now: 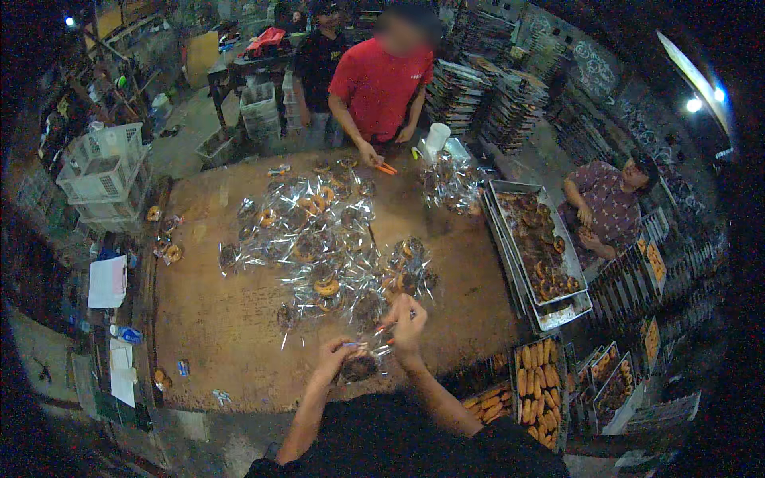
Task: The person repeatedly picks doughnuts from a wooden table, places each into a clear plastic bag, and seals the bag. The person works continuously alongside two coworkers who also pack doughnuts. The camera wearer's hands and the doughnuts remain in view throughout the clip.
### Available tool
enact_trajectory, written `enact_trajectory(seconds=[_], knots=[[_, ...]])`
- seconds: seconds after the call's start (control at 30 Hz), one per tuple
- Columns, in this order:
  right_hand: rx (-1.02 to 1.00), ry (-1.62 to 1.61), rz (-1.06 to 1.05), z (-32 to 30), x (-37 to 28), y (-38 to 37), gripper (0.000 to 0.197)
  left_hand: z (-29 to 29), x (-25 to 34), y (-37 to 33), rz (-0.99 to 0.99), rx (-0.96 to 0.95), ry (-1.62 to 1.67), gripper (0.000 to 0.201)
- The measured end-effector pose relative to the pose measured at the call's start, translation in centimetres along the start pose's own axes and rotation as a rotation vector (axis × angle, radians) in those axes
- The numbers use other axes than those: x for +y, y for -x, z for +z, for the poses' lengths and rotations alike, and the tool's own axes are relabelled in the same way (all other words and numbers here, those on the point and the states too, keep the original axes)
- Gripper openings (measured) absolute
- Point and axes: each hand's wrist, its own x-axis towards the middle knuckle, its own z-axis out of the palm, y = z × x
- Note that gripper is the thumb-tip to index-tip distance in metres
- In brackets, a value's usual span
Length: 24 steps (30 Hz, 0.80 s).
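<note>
My left hand (331, 358) is closed at the near side of the table, its fingertips pinching the clear plastic bag around a dark chocolate-topped doughnut (358, 367). Just right of that bag and a little higher, my right hand (409, 322) is curled shut. A small orange-red bit shows beside its fingers, too blurred to name. Beyond both hands spreads a wide pile of bagged doughnuts (319, 231) in shiny clear plastic, some dark-topped and some golden.
The brown table (215, 334) carries a second bagged cluster (454, 183). At its right edge lies a metal tray (550, 301) of chocolate doughnuts, above a tray of long golden pastries (539, 390). A red-shirted person (374, 88) holds an orange-handled tool (386, 168); another person (610, 203) sits right.
</note>
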Motion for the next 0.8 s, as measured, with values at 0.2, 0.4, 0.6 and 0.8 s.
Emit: enact_trajectory(seconds=[0.2,0.4,0.6,0.8], knots=[[-0.016,0.318,0.162,-6.5,4.5,0.4,0.043,-10.5,0.8,-2.2,0.223,0.316,-0.018,0.021],[-0.012,0.471,0.175,-11.2,8.5,3.9,0.051,-20.4,7.9,-2.3,0.878,1.223,-0.126,0.017],[-0.057,0.297,0.359,-9.6,7.1,5.5,0.059,-10.1,1.8,-2.7,0.268,0.680,-0.013,0.013],[-0.141,0.239,0.260,-7.8,5.9,4.8,0.060,0.8,-8.0,-2.7,0.508,-0.302,-0.531,0.038]])
